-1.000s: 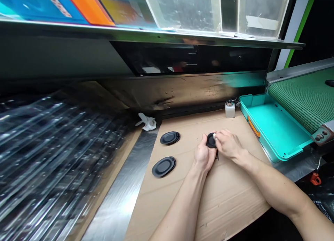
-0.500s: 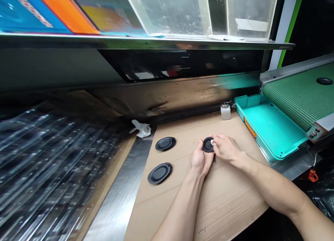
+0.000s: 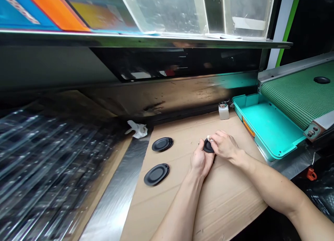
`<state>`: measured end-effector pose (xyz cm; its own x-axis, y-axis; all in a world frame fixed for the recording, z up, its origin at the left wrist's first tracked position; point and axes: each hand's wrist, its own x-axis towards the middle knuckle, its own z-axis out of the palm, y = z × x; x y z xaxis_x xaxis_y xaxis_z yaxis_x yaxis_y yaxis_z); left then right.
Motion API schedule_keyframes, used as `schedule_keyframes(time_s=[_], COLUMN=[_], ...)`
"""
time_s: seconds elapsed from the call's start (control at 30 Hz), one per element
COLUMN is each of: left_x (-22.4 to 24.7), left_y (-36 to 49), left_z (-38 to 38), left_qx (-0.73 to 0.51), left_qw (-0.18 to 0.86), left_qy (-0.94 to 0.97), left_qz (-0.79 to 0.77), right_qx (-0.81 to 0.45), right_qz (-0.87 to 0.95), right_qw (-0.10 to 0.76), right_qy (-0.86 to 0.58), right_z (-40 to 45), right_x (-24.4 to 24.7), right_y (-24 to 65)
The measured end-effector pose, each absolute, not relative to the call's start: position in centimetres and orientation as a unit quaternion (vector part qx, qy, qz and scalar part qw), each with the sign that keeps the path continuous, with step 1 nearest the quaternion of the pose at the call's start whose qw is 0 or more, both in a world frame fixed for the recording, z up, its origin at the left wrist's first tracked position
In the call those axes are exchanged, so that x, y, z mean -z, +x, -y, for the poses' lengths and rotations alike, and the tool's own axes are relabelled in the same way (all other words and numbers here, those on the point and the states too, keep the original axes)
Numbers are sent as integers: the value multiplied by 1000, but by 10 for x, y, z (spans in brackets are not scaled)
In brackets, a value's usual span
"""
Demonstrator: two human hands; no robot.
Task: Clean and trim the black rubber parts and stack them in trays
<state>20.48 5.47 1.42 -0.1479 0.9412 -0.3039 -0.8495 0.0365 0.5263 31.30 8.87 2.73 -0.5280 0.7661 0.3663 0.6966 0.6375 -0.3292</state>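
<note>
The hands were held together over the card (image 3: 180, 206): a black disc (image 3: 208, 147) was cupped in the left hand (image 3: 199, 161), and a small white wad (image 3: 209, 138) was pinched against its face by the right hand (image 3: 225, 146). It was judged that the disc could be tipped out of the palm if the wad were pressed too hard near the rim, as little of a firm grip could be seen beneath it. Its face could also be scuffed, were grit caught under the wad. The far pile (image 3: 162, 144) and the near pile (image 3: 156, 174) might be knocked askew if the left forearm were swung wide, and the bottle (image 3: 223, 112) might be tipped if the right hand were pushed forward carelessly. Two hands, one held disc and one wad were counted; two piles were seen, though the discs in each could not be counted surely. One bottle, one teal tray (image 3: 273, 129) and one crumpled white rag (image 3: 138, 130) were also counted, with one green belt (image 3: 294, 98) on which one black part (image 3: 321, 80) was seen.
</note>
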Motion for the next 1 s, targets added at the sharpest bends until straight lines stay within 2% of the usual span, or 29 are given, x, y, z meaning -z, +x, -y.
schedule_keyframes(time_s=[0.1,0.27,0.4,0.5,0.63,0.7,0.77,0.9,1.0], left_x=[-15,-13,-12,-14,-18,-19,-18,-14,-13], left_y=[199,182,171,165,160,159,161,173,183], left_z=[-55,-58,-59,-59,-57,-58,-59,-62,-61], left_qx=[-679,-682,-678,-681,-689,-693,-694,-687,-672], left_qw=[645,636,639,636,630,627,628,640,662], left_qy=[85,97,103,104,88,82,81,74,85], left_qz=[-340,-348,-350,-347,-348,-346,-343,-335,-322], right_qx=[-72,-112,6,37,-48,-66,-78,-126,-141], right_qz=[852,867,813,835,858,857,866,858,856], right_qw=[194,62,100,127,3,-26,20,218,263], right_qy=[-482,-482,-574,-533,-511,-511,-494,-447,-422], right_z=[-84,-78,-73,-64,-56,-58,-64,-72,-67], right_x=[-34,-62,-85,-91,-83,-75,-67,-42,-23], right_y=[317,338,352,351,343,341,338,322,305])
